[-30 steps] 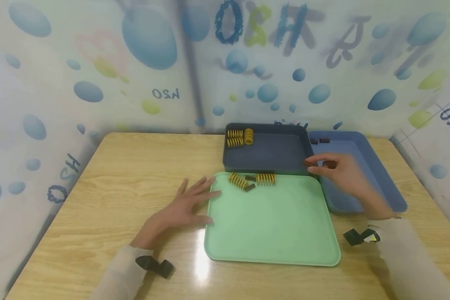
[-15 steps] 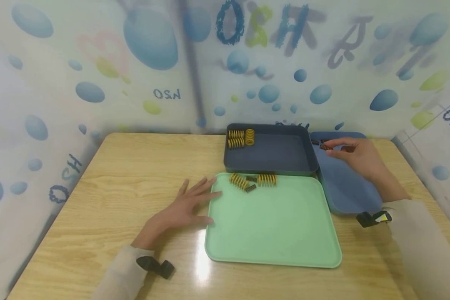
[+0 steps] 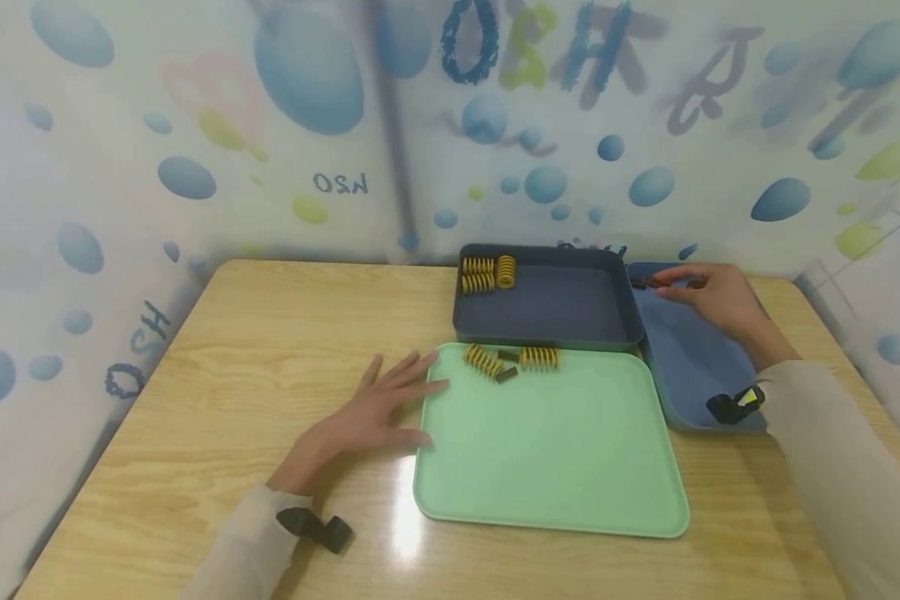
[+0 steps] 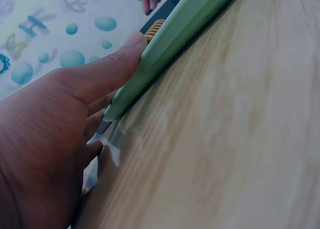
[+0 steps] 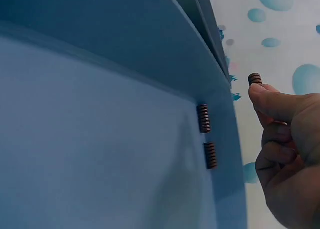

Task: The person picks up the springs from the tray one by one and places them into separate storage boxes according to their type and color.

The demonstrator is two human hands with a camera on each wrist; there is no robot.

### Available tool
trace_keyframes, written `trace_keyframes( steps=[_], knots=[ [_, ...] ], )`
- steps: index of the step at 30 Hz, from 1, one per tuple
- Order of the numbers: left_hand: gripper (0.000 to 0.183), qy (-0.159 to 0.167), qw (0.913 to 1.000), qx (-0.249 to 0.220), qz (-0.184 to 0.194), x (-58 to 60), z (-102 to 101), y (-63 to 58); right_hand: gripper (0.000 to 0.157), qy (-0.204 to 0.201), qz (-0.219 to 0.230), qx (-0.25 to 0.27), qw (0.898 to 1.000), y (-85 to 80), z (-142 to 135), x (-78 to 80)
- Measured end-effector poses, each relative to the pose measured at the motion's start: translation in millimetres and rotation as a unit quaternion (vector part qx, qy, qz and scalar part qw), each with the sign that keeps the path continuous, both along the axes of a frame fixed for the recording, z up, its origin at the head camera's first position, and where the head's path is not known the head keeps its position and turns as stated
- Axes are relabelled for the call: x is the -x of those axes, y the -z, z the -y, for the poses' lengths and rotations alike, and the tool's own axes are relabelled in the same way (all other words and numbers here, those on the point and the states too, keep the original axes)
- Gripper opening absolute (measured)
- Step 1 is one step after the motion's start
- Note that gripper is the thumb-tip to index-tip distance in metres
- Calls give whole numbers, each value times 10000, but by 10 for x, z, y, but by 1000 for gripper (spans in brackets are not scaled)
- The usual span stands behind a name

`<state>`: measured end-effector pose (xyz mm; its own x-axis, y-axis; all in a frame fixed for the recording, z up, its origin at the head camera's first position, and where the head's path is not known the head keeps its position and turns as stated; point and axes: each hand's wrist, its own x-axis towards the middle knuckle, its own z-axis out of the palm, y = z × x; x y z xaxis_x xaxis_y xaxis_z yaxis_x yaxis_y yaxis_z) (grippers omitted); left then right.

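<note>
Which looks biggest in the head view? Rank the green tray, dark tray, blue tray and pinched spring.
1. Green tray
2. Dark tray and blue tray: unsure, as the right hand covers part of the blue one
3. Pinched spring

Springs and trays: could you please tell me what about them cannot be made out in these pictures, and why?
Right wrist view: all but one end of the held spring, covered by the thumb and fingers of the right hand.
Head view: a second dark spring, beside the visible dark spring in the blue tray, obscured by that hand.
Left wrist view: most of the green tray's contents, hidden by the green tray itself.
</note>
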<state>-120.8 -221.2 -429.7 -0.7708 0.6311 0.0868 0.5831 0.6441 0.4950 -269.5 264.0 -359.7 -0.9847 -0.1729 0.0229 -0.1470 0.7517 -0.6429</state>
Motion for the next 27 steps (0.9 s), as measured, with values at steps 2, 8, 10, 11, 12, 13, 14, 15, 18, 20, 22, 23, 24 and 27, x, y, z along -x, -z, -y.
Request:
trace_keyframes(
  steps=[2, 8, 10, 11, 12, 13, 14, 15, 18, 20, 22, 23, 24, 27],
  knots=[
    [73, 17, 10000, 35, -13, 4, 0, -8, 44, 57, 53, -9, 10000, 63, -15, 38],
    [73, 32, 10000, 49, 27, 15, -7, -18, 42, 119, 302, 22, 9995, 249, -40, 139],
    [73, 20, 10000, 72, 47, 17, -9, -14, 42, 109, 428, 50, 9990, 295, -46, 174],
    [74, 12, 9999, 89, 57, 17, -9, -13, 43, 104, 468, 53, 9988, 316, -47, 191],
    [74, 8, 9999, 93, 60, 16, -8, -14, 44, 104, 517, 51, 9986, 330, -44, 209],
    [74, 0, 9999, 98, 50, 15, -7, -11, 44, 94, 546, 23, 9985, 343, -41, 228],
    [74, -8, 9999, 99, 41, 14, -6, -8, 45, 79, 580, -16, 9983, 355, -40, 245],
    [73, -14, 10000, 83, 40, 11, -6, -7, 46, 66, 616, -63, 9981, 366, -39, 261],
    [73, -3, 10000, 48, 29, 8, -3, 1, 47, 42, 718, -160, 9973, 403, -43, 297],
    [73, -2, 10000, 30, 28, 8, -2, 10, 48, 61, 747, -147, 9971, 418, -52, 316],
    [74, -6, 10000, 23, 32, 8, 2, 14, 48, 106, 729, -90, 9972, 438, -62, 329],
    [74, -10, 10000, 22, 36, 7, 3, 15, 48, 150, 710, -69, 9973, 447, -64, 332],
    [74, -10, 10000, 25, 28, 6, 4, 17, 48, 185, 679, -57, 9975, 456, -64, 335],
    [74, -2, 10000, -10, 1, 3, 2, 21, 47, 274, 522, -84, 9982, 479, -56, 345]
  ],
)
